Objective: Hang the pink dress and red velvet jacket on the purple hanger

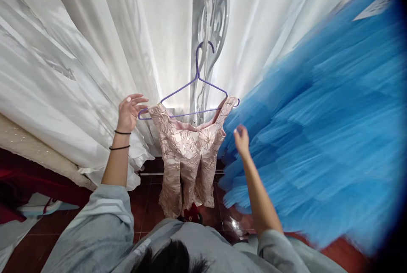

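A pink dress (pixel 190 141) with a gold floral pattern hangs by its straps on a purple hanger (pixel 181 90). The hanger's hook lies against an ornate pale metal scroll frame (pixel 219 23); whether it bears on the frame, I cannot tell. My left hand (pixel 129 112), with two black bands on its wrist, is open with fingers spread beside the hanger's left end, close to the dress strap. Just right of the dress bodice is my right hand (pixel 242 139), its fingers curled closed, apart from the dress. Nothing shows in it.
White fabric (pixel 104 52) drapes across the left and back. A large blue tulle skirt (pixel 311 137) fills the right side behind my right arm. Below the dress are dark red floor tiles (pixel 148 209) and a red bow-like item (pixel 191 213). Dark red cloth (pixel 41 177) lies at lower left.
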{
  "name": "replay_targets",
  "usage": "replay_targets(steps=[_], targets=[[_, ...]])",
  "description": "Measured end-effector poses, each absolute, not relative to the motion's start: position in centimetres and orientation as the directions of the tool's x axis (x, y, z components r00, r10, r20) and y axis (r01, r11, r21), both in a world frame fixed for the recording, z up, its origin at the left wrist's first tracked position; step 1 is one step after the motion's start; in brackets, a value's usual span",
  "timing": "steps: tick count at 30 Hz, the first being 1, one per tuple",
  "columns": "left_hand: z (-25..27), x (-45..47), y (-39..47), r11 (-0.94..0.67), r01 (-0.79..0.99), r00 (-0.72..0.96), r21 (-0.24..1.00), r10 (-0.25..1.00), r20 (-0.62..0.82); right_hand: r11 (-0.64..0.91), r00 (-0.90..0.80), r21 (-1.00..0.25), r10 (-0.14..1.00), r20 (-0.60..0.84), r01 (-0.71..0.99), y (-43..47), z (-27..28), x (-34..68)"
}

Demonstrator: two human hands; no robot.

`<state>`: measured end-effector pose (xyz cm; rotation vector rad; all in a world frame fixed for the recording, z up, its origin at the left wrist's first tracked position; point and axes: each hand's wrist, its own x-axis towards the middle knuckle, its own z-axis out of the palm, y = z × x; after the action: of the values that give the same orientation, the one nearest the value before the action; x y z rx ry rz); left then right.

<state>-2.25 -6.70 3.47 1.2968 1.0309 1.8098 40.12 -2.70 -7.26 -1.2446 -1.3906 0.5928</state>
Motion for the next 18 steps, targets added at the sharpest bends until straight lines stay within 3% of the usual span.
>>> replay_targets(steps=[3, 7, 13, 18], targets=[[5.7, -1.9, -6.3, -0.423, 0.194, -0.107, 0.885, 0.888, 0.448, 0.438, 0.188, -0.830, 0.834, 0.519, 0.346, 2.5, -2.3, 42.5], [5.1, -0.2, -6.1, -0.366, 0.373, -0.110, 0.852, 0.895, 0.432, 0.553, -0.156, -0.784, 0.833, 0.531, 0.284, 6.0, 2.1, 42.9], [2.8, -0.1, -7.3, -0.381, 0.315, -0.235, 0.869, 0.856, 0.461, 0.513, -0.051, -0.847, 0.858, 0.511, 0.139, 4.6, 0.4, 43.8], [0.3, -1.3, -8.2, -0.403, 0.107, -0.431, 0.909, 0.805, 0.407, 0.444, 0.084, -0.896, 0.893, 0.442, 0.001, 2.6, -0.9, 44.8]])
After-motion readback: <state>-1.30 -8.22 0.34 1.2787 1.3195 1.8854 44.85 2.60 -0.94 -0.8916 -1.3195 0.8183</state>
